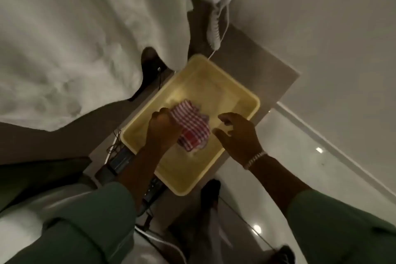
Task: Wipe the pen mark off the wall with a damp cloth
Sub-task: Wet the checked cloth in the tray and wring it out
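A red-and-white checked cloth hangs bunched over a shallow yellow tray that stands on a small grey bedside surface. My left hand grips the cloth's left edge. My right hand hovers just right of the cloth with its fingers spread and holds nothing; a bead bracelet is on its wrist. A plain pale wall fills the right side. No pen mark shows on it.
A bed with rumpled white bedding fills the upper left. A white corded handset hangs above the tray. Dark cables and a device lie left of the tray. Glossy floor tiles and a white skirting board run lower right.
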